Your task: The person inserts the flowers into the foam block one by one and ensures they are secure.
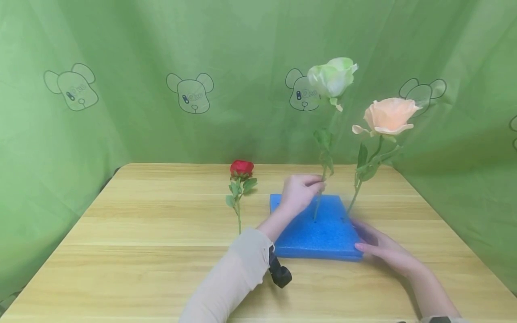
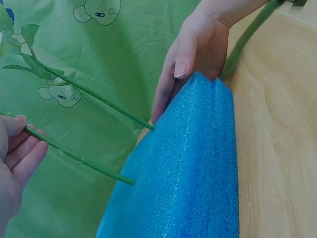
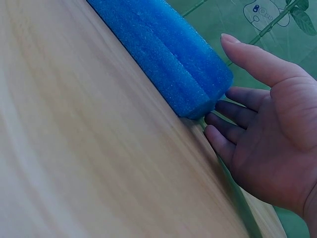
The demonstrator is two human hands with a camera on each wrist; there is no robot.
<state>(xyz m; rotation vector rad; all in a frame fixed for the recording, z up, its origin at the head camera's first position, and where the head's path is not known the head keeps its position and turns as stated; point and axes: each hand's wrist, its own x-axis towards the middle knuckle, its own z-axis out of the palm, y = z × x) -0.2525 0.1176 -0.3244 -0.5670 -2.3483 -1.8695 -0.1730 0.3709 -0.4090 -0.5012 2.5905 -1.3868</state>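
A foam block (image 1: 323,240) sits right of middle on the bench (image 1: 141,269), with one flower (image 1: 333,80) standing in it and another flower (image 1: 389,117) to the right. Left of the block lies a third flower (image 1: 241,170), its bloom toward the far edge.

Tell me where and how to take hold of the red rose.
Pinch the bare stem just below the leaves, coming down from above and the left. It lies flat on the table, thin and fairly straight there, while the left arm and blue block crowd its right. The stem's near end seems hidden by the sleeve.
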